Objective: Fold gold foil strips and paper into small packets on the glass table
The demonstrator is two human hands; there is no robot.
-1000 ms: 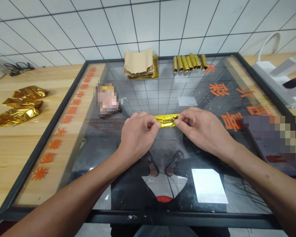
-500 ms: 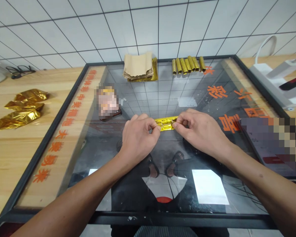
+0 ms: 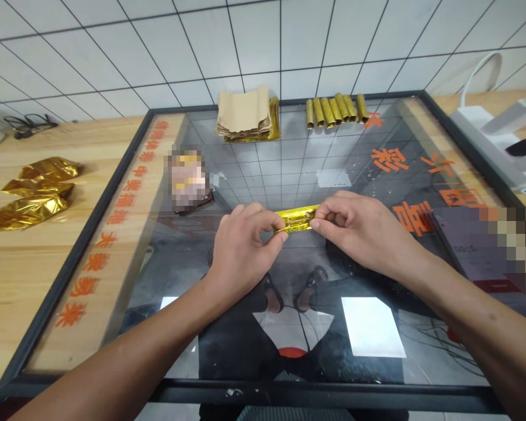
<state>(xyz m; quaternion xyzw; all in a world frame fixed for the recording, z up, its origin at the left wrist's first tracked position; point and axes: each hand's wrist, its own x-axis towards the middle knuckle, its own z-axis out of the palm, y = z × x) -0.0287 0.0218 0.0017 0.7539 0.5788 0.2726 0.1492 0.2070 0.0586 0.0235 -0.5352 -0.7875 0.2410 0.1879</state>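
Observation:
A strip of gold foil paper (image 3: 295, 217), partly folded or rolled lengthwise, lies between my hands over the middle of the glass top (image 3: 263, 169). My left hand (image 3: 248, 240) pinches its left end between thumb and fingers. At the other end, the thumb and forefinger of my right hand (image 3: 348, 225) are closed on the foil. My fingertips hide both ends of the strip. Several finished-looking gold tubes (image 3: 335, 111) lie side by side at the back of the glass. To their left sits a stack of brown paper sheets (image 3: 243, 114) with gold backing showing at the edge.
Crumpled gold foil pieces (image 3: 37, 193) rest on the wooden surface at left, near black glasses or cable (image 3: 28, 124). A blurred-out small item (image 3: 188, 178) is left of my hands. At right are a dark tablet-like device (image 3: 477, 251) and a white appliance (image 3: 504, 137).
The left thumb and fingers have closed farther around the foil's left end, and the foil looks slightly more tilted up at the right. The view has shifted a little.

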